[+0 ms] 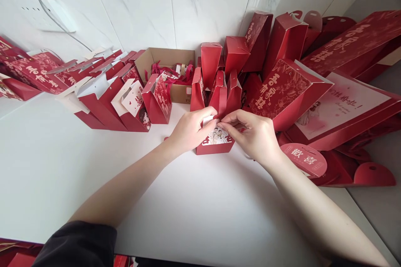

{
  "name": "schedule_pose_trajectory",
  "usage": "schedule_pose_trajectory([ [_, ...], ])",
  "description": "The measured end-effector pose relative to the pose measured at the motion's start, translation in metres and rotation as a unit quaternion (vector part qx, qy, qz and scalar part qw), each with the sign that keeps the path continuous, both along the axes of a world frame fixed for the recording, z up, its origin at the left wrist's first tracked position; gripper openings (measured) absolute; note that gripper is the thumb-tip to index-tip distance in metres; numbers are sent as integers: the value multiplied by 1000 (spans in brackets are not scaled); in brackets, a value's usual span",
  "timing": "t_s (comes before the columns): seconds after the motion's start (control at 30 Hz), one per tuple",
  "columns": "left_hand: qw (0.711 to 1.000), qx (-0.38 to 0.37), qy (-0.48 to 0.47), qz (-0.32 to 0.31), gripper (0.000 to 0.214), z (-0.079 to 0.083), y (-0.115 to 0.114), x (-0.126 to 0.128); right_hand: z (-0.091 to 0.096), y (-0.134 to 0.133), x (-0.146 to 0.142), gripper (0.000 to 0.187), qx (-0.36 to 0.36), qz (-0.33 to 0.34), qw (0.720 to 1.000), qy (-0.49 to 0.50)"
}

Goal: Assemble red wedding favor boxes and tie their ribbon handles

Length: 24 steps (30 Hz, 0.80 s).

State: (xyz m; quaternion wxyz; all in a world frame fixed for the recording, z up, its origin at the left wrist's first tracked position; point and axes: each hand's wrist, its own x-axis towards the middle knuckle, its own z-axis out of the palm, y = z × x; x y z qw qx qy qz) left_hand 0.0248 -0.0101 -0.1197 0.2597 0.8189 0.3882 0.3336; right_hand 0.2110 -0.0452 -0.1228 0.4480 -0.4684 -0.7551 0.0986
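A small red gift box point(215, 149) stands on the white table in front of me, its pale front panel printed with a cartoon couple. My left hand point(194, 128) is closed on the upper left of this box, thumb lying across its top edge. From the other side, my right hand point(252, 133) pinches thumb and forefinger together at the box's top edge, near the left thumb tip. Whatever sits inside that pinch is too small to make out. Right behind the hands rise several slim red gift boxes point(218, 94).
An open cardboard box point(182, 94) at the back contains red ribbons and printed pieces. Red and white gift bags point(100, 102) stand in a row at left. Larger red boxes point(283, 91) and a pink oval tag point(303, 160) crowd the right. A tiled wall point(134, 4) closes off the back.
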Motion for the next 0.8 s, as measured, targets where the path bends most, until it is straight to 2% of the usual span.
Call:
schedule_pose_trajectory([
  [0.17, 1000, 0, 3, 0, 16, -1, 1, 0, -1, 0, 2, 2, -5, -3, 1000, 7],
  [0.4, 1000, 0, 6, -2, 18, 0, 2, -1, 3, -1, 2, 6, -48, 4, 998, 33],
  [0.53, 1000, -3, 7, 0, 18, 0, 1, -1, 1, 1, 2, 2, 1, -17, 1000, -3],
  [0.67, 1000, -13, 3, -5, 18, 1, 1, -2, -3, 4, 4, 5, 68, -46, 995, -48],
  [0.8, 1000, -17, -1, -7, 20, 0, 2, -1, -3, 6, 6, 3, 90, -26, 993, -76],
])
